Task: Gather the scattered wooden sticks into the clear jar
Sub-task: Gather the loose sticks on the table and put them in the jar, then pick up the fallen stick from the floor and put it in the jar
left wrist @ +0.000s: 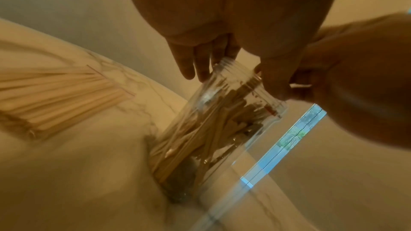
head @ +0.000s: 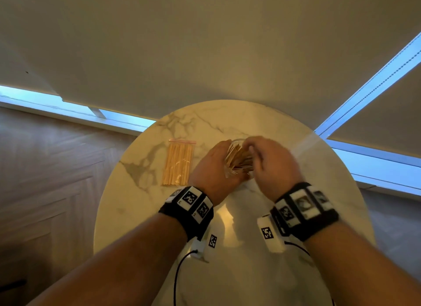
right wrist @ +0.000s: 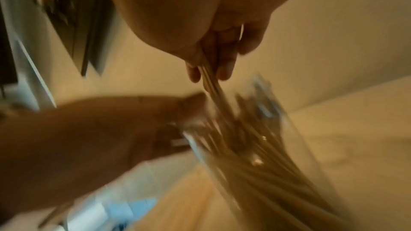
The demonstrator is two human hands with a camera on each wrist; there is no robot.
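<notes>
My left hand wraps around the side of the clear jar, just right of centre in the head view, fingers curled against the glass near its rim. The jar stands on the round marble table and looks tilted in the left wrist view, packed with wooden sticks that reach up to its mouth. My right hand sits over the opening, fingertips and thumb pinching a few sticks whose lower ends run down into the jar; that view is blurred, so I cannot count them. The two hands are close together, nearly touching above the rim. To the left of the jar, near but apart from my left hand, a clear zip bag of wooden sticks lies flat on the marble. Black wrist bands with printed markers wrap both my wrists in the lower half of the head view.
</notes>
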